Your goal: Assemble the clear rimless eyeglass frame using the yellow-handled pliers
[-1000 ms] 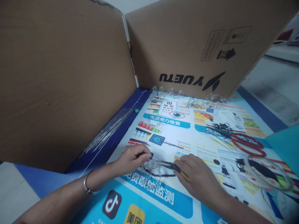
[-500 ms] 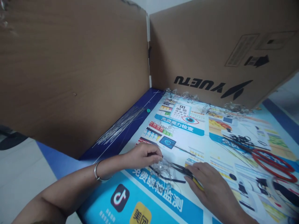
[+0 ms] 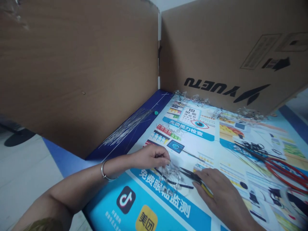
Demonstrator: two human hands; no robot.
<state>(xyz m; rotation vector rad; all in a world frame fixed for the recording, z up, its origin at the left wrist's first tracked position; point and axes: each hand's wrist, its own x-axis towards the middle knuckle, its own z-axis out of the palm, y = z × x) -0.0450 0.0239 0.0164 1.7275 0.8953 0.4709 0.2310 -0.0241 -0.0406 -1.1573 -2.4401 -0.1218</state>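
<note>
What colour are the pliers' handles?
The visible handle of the pliers is yellow with black, seen best in the head view.

Head view, facing forward, down; hands point(image 3: 155, 156) point(image 3: 216, 191) near.

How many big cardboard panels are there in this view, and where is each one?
2. One panel fills the upper left; the lettered panel stands at the back and right. Any panels behind them would be hidden.
</note>
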